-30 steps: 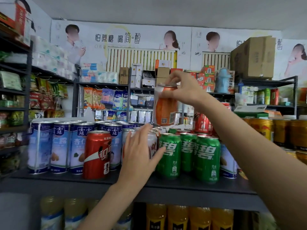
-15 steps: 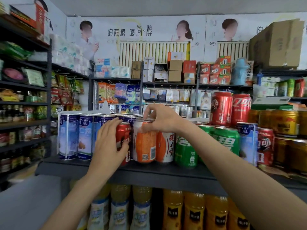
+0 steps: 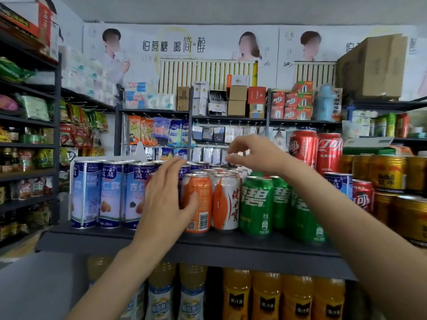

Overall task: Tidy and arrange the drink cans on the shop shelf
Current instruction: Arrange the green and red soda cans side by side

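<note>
Cans: drink cans stand upright in packed rows on a dark shelf (image 3: 231, 244) at chest height, filling it from left to right.
Shelf: a dark grey board with a thick front edge; bottles of yellow and orange drink (image 3: 265, 294) stand on the level below it.
Blue cans (image 3: 111, 192): tall blue and white cans at the left end, side by side at the front edge, more behind them.
Green cans (image 3: 256, 204): right of centre, touching one another, partly hidden by the right forearm.
Gold cans (image 3: 388, 172): stacked in two layers at the far right.
Red cans (image 3: 315, 148): two stand raised behind the green ones; another red can (image 3: 362, 195) sits lower, beside the gold stack.
Orange can (image 3: 201, 202): at the front, centre, barcode facing out, touching a white and orange can (image 3: 227, 202) on its right.
Left hand (image 3: 166, 199): fingers straight and spread, palm toward the cans, thumb lying against the orange can's left side. It covers a red can behind it. It grips nothing.
Right hand (image 3: 254, 153): hovers above the can tops behind the orange can, fingers loosely curled downward, empty, touching nothing that can be seen.
Background: further shelves carry snack packets, boxes and tissue packs; posters cover the back wall.
</note>
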`<act>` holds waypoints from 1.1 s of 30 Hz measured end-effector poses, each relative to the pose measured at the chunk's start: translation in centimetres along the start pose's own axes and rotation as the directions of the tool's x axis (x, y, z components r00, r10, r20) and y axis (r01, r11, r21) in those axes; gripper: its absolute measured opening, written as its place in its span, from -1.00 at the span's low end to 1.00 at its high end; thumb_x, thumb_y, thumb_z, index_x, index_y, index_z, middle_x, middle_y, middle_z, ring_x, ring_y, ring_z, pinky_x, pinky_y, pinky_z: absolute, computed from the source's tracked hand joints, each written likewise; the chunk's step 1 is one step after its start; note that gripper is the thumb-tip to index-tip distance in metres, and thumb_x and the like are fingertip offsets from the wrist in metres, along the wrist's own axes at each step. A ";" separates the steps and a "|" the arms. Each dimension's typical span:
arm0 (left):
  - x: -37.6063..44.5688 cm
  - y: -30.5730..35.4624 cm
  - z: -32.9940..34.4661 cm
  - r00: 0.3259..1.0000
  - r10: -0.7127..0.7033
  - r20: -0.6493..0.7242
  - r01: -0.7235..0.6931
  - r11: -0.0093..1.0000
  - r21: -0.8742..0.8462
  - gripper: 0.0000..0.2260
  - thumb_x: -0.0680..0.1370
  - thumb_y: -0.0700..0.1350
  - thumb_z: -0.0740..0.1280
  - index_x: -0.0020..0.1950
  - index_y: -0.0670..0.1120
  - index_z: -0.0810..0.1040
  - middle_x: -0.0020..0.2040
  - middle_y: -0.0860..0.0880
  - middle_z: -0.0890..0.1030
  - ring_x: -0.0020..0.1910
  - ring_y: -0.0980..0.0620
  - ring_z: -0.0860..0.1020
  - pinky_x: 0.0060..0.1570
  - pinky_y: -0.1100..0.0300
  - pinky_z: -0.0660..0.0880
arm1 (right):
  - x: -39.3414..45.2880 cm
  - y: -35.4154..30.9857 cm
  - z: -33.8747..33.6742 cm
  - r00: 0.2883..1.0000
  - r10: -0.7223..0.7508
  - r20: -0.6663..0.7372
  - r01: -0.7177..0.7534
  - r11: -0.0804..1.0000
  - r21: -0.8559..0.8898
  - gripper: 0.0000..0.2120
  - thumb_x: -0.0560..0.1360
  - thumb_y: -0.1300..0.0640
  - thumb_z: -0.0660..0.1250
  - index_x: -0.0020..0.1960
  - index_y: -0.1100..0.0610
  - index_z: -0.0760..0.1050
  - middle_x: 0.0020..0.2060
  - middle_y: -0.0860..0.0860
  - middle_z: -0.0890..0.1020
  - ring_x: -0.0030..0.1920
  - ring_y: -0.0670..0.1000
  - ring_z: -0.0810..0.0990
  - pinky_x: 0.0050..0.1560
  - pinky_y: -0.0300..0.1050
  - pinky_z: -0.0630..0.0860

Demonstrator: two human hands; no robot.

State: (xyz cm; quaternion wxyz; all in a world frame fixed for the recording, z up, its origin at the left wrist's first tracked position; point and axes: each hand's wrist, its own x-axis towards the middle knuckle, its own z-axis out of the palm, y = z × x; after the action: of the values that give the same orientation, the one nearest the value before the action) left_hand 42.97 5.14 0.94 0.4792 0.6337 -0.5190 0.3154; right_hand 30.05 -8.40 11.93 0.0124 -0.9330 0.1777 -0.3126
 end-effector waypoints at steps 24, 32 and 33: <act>5.7 2.9 4.5 0.923 0.079 0.376 -0.198 0.937 0.289 -0.79 0.54 0.10 0.19 0.09 0.05 0.47 -0.04 0.17 0.57 0.01 0.20 0.52 0.44 0.08 -0.22 | 0.8 6.4 -1.0 0.950 0.172 0.262 -0.155 0.984 -0.085 -0.58 0.50 -0.14 0.24 0.20 0.15 0.47 0.15 0.04 0.54 0.19 0.06 0.50 0.26 -0.03 0.42; 7.0 5.9 7.0 0.872 0.157 0.464 -0.314 0.906 0.285 -0.60 0.53 0.13 0.23 0.31 0.00 0.38 0.23 0.09 0.50 0.24 0.11 0.44 0.44 0.04 -0.18 | -1.5 7.7 -3.3 0.842 0.359 0.404 -0.214 0.908 -0.361 -0.55 0.49 -0.01 0.32 0.32 0.15 0.40 0.32 0.07 0.43 0.28 0.08 0.43 0.35 0.02 0.33; 7.5 6.2 7.5 0.855 0.149 0.496 -0.331 0.894 0.302 -0.59 0.51 0.14 0.25 0.29 -0.01 0.40 0.20 0.07 0.52 0.21 0.09 0.46 0.44 0.02 -0.16 | -1.6 7.7 -2.9 0.825 0.380 0.418 -0.236 0.904 -0.357 -0.47 0.46 -0.02 0.35 0.36 0.12 0.34 0.35 0.07 0.38 0.31 0.10 0.39 0.35 0.04 0.31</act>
State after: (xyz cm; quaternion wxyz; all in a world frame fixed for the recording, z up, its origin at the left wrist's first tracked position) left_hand 38.27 -4.56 6.78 0.1675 0.6989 -0.6233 0.3081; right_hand 24.63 -14.81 12.26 -0.0299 -0.9307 0.3626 -0.0367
